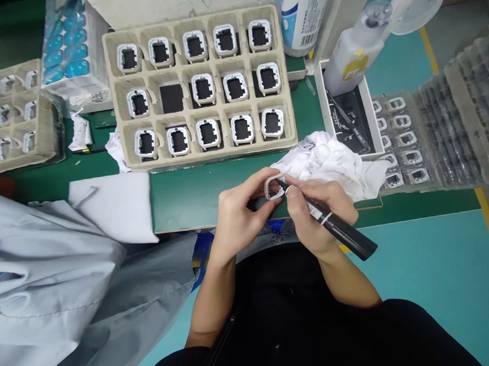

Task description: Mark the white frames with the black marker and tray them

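Note:
Between the thumb and fingers of my left hand (243, 211) is a small white watch-case frame (268, 188), held just over the table's front edge. My right hand (320, 212) grips a black marker pen (339, 230), whose dark tip meets or nearly meets the frame's inner edge; actual contact cannot be made out. Beyond my hands lies a beige molded tray (220, 111) with similar white frames in its compartments. One compartment in the middle row shows only a dark bottom. A crumpled white cloth (329, 162) lies right beside my right hand.
A white box (327, 110) holds a bottle (350, 57) and black tweezers (350, 124). Further right are clear trays of frames (406, 139). A folded white cloth (114, 203) lies left, near a person in a grey garment (48, 280). Another tray (15, 121) stands far left.

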Tool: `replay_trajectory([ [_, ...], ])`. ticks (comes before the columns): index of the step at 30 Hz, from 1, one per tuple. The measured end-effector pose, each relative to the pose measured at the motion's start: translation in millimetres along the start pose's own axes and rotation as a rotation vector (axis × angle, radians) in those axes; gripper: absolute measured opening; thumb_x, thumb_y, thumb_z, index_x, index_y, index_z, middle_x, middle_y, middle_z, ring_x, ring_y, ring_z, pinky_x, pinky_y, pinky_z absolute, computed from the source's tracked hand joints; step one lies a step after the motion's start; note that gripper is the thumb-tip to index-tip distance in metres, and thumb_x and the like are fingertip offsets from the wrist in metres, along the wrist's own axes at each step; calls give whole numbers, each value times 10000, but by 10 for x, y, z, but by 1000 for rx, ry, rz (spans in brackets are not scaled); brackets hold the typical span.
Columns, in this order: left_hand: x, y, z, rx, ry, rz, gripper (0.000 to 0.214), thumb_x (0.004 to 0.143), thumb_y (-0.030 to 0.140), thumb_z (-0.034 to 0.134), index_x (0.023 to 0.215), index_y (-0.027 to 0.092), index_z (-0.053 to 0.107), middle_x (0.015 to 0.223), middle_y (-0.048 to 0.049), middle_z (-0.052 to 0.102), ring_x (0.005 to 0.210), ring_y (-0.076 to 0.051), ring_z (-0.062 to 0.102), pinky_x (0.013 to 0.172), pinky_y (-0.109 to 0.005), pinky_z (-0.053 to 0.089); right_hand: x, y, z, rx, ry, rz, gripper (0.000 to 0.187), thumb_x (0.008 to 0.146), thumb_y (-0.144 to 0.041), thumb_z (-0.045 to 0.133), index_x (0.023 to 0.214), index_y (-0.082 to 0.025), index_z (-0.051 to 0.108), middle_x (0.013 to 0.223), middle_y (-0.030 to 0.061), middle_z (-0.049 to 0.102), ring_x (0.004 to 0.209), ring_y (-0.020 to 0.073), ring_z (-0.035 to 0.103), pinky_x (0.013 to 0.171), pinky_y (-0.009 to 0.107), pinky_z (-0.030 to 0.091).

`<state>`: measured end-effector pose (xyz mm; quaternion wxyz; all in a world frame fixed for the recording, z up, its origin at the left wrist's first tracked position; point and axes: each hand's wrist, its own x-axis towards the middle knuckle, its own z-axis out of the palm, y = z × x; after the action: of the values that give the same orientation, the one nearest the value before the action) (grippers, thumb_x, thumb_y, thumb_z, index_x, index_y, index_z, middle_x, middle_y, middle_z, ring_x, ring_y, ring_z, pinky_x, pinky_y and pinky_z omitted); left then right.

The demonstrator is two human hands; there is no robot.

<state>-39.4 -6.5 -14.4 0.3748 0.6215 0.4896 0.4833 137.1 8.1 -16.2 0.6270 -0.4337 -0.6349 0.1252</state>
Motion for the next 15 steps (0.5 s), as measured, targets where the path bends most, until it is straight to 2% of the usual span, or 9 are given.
replay_trajectory([
  [15,2,13,11,72,21,42,426,1091,173,911,1503,279,906,1310,-42,983,1133,-253,981,1094,-355,820,20,-3,12,-4,16,-3,98,1117,-261,873,1104,-320,797,1060,10,980,867,272,984,741,386,841],
])
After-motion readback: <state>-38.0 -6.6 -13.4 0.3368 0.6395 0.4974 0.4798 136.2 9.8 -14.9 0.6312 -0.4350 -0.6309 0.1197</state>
